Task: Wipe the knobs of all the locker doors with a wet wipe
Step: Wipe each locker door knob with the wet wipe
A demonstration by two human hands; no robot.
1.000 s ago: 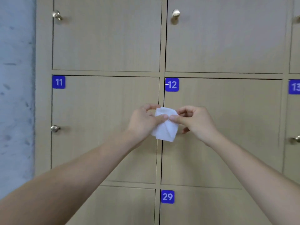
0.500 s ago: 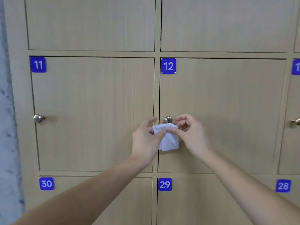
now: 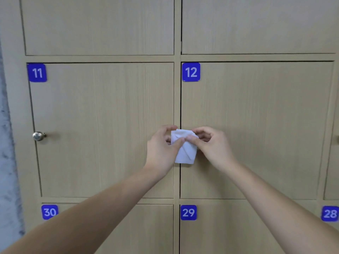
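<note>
Both hands pinch the folded wet wipe (image 3: 184,149): left hand (image 3: 161,151) and right hand (image 3: 213,145) hold it between them, likely readying a clean face; door 11's knob (image 3: 38,136) sits far left.

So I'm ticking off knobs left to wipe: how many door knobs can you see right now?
1: the knob at the left edge of door 11. Door 12's may be hidden behind the wet wipe both hands hold; something at the right frame edge is unclear.
</note>
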